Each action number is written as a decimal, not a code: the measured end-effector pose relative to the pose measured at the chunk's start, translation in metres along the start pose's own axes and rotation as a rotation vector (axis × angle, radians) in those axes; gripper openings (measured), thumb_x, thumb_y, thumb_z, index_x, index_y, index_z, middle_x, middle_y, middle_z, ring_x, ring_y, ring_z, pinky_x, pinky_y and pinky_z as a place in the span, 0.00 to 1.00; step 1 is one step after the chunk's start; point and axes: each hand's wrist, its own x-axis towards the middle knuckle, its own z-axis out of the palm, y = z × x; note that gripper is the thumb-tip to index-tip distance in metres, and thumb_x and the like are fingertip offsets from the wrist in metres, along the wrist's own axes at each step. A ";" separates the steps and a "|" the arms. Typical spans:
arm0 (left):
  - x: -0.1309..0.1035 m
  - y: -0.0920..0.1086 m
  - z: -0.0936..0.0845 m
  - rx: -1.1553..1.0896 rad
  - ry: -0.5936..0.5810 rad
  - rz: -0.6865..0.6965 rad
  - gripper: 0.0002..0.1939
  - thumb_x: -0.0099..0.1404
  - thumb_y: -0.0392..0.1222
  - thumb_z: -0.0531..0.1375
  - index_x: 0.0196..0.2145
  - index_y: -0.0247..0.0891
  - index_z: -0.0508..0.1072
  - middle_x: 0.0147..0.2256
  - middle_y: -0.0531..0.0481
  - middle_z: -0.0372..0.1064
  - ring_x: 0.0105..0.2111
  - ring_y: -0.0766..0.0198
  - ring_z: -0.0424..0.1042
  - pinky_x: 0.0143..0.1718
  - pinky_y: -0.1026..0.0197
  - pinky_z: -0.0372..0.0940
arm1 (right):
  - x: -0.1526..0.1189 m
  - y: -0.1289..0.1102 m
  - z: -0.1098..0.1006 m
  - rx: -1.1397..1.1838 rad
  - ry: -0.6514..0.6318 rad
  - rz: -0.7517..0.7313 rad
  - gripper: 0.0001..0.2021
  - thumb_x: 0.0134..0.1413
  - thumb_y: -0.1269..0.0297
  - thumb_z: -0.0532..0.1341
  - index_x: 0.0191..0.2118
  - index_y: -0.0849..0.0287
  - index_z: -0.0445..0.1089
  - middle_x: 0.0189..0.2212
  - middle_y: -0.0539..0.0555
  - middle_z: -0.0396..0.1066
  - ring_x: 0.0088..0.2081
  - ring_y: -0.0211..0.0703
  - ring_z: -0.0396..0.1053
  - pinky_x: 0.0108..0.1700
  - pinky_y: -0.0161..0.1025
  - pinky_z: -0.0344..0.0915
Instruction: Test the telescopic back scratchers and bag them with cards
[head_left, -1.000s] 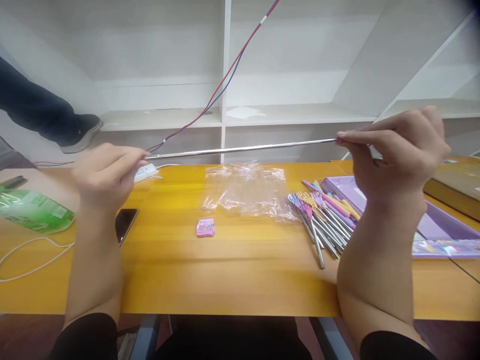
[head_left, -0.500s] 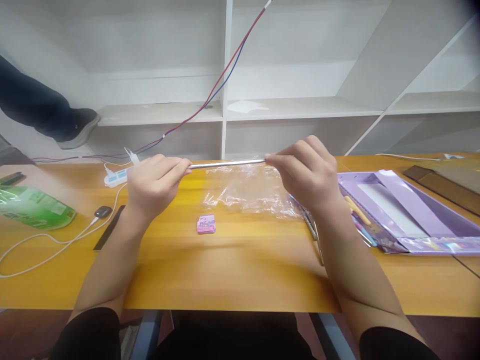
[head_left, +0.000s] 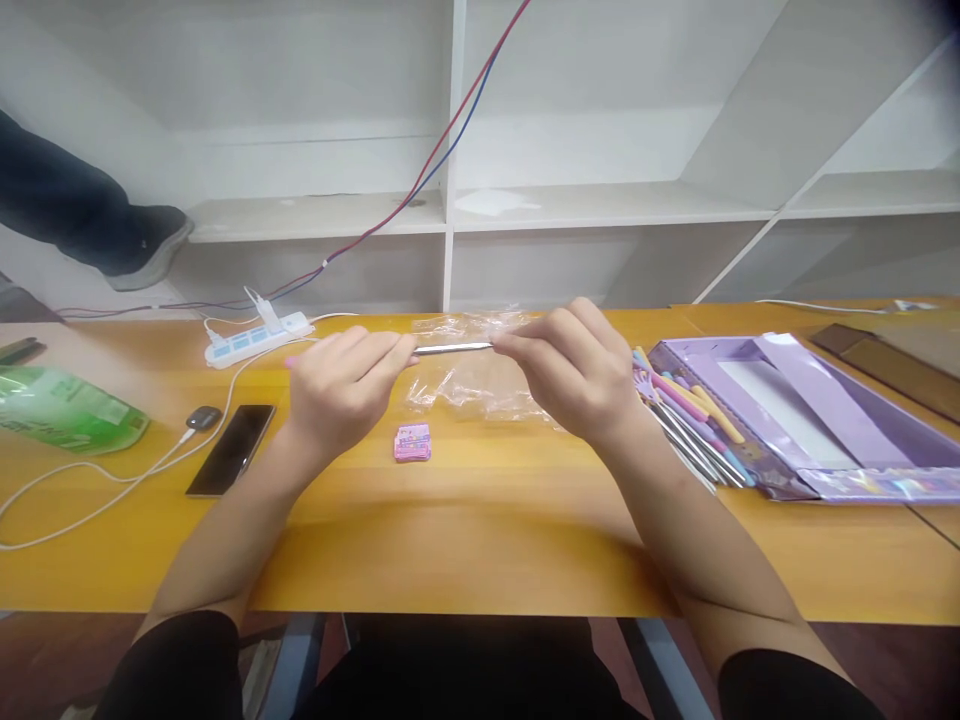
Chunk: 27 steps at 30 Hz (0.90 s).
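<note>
A slim silver pen (head_left: 454, 348) is stretched level between my two hands above the table. My left hand (head_left: 341, 385) is closed round its left end, and a small pink tip (head_left: 291, 362) shows behind the knuckles. With thumb and fingers pinched, my right hand (head_left: 574, 370) grips the other end. Below and behind the pen lies crumpled clear plastic wrapping (head_left: 480, 385). A small stack of pink printed cards or labels (head_left: 412, 443) sits nearer me, touched by neither hand. Beside my right wrist is a pile of similar silver and coloured pens (head_left: 694, 430).
A purple box (head_left: 795, 415) lies at the right. On the left are a phone (head_left: 231, 450), a white power strip (head_left: 259, 340), a charging case (head_left: 202, 418) with a white cable, and a green plastic pack (head_left: 71, 410). Red and blue wires cross the white shelves (head_left: 600, 205); another person's shoe (head_left: 154, 245) rests there.
My hands have come closer together and slightly lower, leaving less of the pen showing between them. The right hand has shifted left, uncovering the pen pile; the left has moved right, revealing the phone.
</note>
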 end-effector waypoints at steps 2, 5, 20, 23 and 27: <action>0.000 0.008 0.003 -0.029 -0.001 -0.017 0.05 0.73 0.31 0.65 0.44 0.39 0.78 0.33 0.49 0.80 0.26 0.64 0.68 0.27 0.58 0.56 | 0.001 -0.009 0.002 0.025 0.000 0.011 0.13 0.67 0.80 0.62 0.51 0.58 0.72 0.35 0.55 0.75 0.35 0.42 0.58 0.34 0.42 0.60; -0.001 0.016 0.010 -0.115 -0.004 -0.068 0.05 0.74 0.31 0.64 0.43 0.39 0.77 0.33 0.50 0.79 0.26 0.64 0.67 0.28 0.59 0.57 | 0.003 -0.019 0.001 0.052 -0.028 0.020 0.12 0.67 0.79 0.63 0.52 0.58 0.72 0.33 0.54 0.74 0.34 0.42 0.58 0.35 0.42 0.58; -0.003 0.008 0.004 -0.156 -0.131 -0.057 0.09 0.77 0.42 0.64 0.53 0.42 0.77 0.39 0.48 0.83 0.35 0.60 0.80 0.34 0.57 0.66 | 0.003 -0.008 -0.009 0.016 -0.241 0.106 0.04 0.71 0.69 0.65 0.46 0.52 0.73 0.37 0.50 0.77 0.37 0.41 0.64 0.40 0.43 0.58; -0.002 0.008 0.003 -0.130 -0.130 -0.051 0.10 0.76 0.44 0.65 0.52 0.41 0.77 0.38 0.49 0.82 0.33 0.60 0.79 0.32 0.57 0.64 | 0.003 -0.009 -0.005 0.012 -0.224 0.083 0.03 0.71 0.69 0.65 0.46 0.53 0.72 0.37 0.51 0.77 0.37 0.41 0.65 0.40 0.43 0.58; -0.002 0.009 0.003 -0.080 -0.130 -0.055 0.06 0.76 0.41 0.66 0.49 0.42 0.77 0.36 0.51 0.81 0.31 0.62 0.76 0.30 0.57 0.60 | 0.003 -0.011 -0.001 0.006 -0.228 0.084 0.02 0.71 0.68 0.65 0.46 0.53 0.72 0.37 0.51 0.77 0.37 0.42 0.65 0.41 0.43 0.58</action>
